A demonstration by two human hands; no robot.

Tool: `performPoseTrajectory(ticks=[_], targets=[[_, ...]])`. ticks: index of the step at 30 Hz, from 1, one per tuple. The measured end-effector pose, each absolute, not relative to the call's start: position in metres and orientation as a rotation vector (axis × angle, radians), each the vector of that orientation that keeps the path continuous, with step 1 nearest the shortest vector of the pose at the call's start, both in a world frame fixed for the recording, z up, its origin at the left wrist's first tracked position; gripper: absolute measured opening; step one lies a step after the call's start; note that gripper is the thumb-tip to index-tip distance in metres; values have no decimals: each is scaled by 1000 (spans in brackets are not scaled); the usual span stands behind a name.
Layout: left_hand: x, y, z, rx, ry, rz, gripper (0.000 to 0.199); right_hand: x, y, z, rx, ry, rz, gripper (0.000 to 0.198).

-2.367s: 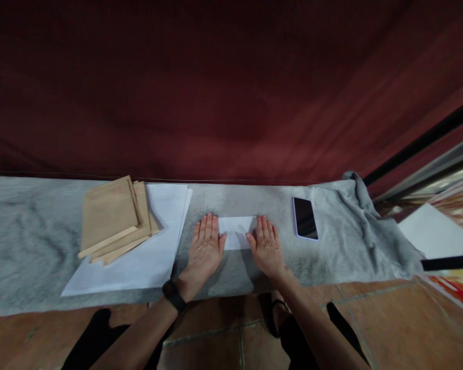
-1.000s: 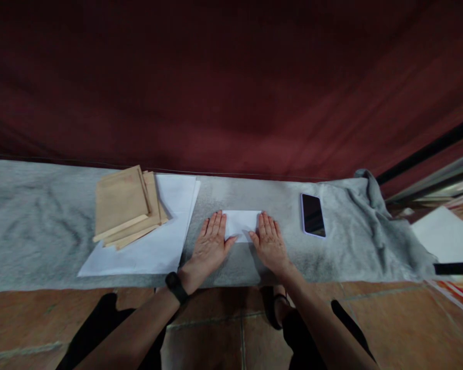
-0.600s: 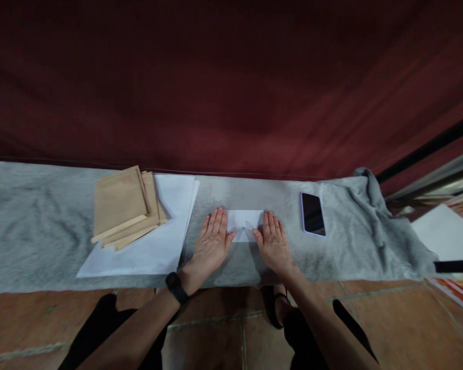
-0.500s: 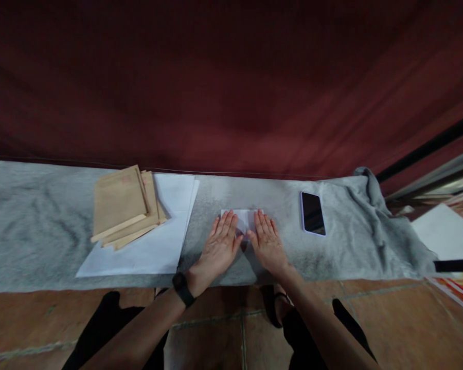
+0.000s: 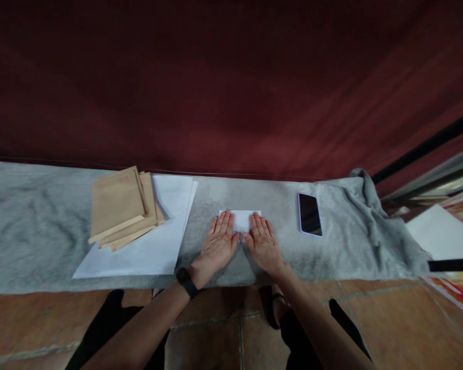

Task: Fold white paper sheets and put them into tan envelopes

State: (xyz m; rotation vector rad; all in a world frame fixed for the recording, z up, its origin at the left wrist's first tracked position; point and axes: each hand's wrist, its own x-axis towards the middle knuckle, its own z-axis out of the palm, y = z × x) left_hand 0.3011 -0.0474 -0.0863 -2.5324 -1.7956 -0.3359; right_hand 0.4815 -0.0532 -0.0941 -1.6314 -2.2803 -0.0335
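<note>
A small folded white sheet of paper (image 5: 242, 220) lies on the grey cloth (image 5: 281, 203) in front of me. My left hand (image 5: 219, 239) rests flat on its left side, fingers stretched out and pointing away from me. On the right side my right hand (image 5: 263, 241) lies flat in the same way. The thumbs nearly meet at the paper's near edge. Both palms hide much of the sheet, so its folds are only partly visible.
To the left, a stack of brown paper envelopes (image 5: 118, 203) lies on large white sheets (image 5: 150, 257). A phone (image 5: 309, 215) with a purple edge lies to the right. A dark red curtain (image 5: 231, 103) hangs behind the cloth-covered surface.
My hands have come slightly closer together on the paper. Its middle now looks flat and plain, where a crease and shadow showed before.
</note>
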Motion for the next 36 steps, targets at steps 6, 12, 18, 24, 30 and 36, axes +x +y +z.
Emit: performPoseTrajectory(ticks=[6,12,18,24,30,36], targets=[[291,-45,-85,-2480,-1843,-357,65,491,-52,-97,-1673,-2247,-85,65],[283,-47,-82,-2457,-1875,-342,67,499,-51,-98,-1709,-2235,-81,68],[280,-47,-82,-2407,-1926,-334,64,504,-52,-99,-1729,-2186,-85,70],[291,-51,-80,-2465,-1845,-432,61,494,-50,-90,-1720,-2170,-27,67],[313,-63,-83,-2649,-1568,-439,59,472,-58,-84,-1517,-2339,133,61],[317,-66,-87,-2642,-1576,-422,61,472,-61,-91,-1516,-2348,79,60]])
